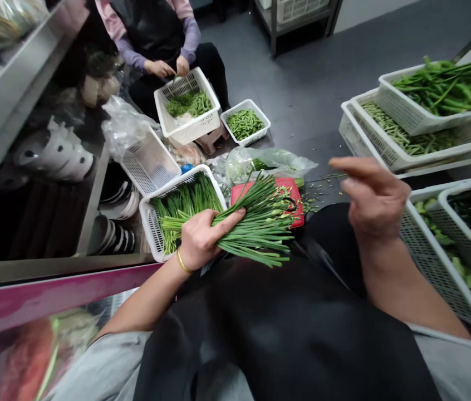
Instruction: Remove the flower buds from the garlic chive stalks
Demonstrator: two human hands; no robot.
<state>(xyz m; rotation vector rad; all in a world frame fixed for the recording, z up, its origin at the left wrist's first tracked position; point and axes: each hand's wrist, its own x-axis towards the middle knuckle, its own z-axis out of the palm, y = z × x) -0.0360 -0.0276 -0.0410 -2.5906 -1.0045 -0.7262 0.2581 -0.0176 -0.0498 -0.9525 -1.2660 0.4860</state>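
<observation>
My left hand [202, 236], with a gold bracelet at its wrist, is closed around a bunch of flowering garlic chives [256, 223], thumb on top. Their tips and pale buds fan out to the right, above a red board or lid [298, 214]. Raised at the right, my right hand [373, 197] is slightly blurred, its thumb and forefinger pinched on a thin green chive stem [323, 179] that points left. Beneath the left hand stands a white basket [148, 231] full of more chives [194, 197].
Opposite, a person in purple sleeves [191, 36] works over a white basket [189, 133] of greens. A small basket of cut beans [244, 123] sits beside it. Stacked baskets with green peppers [444, 89] stand right. Metal shelving [22, 83] runs along the left. Trimmings litter the floor.
</observation>
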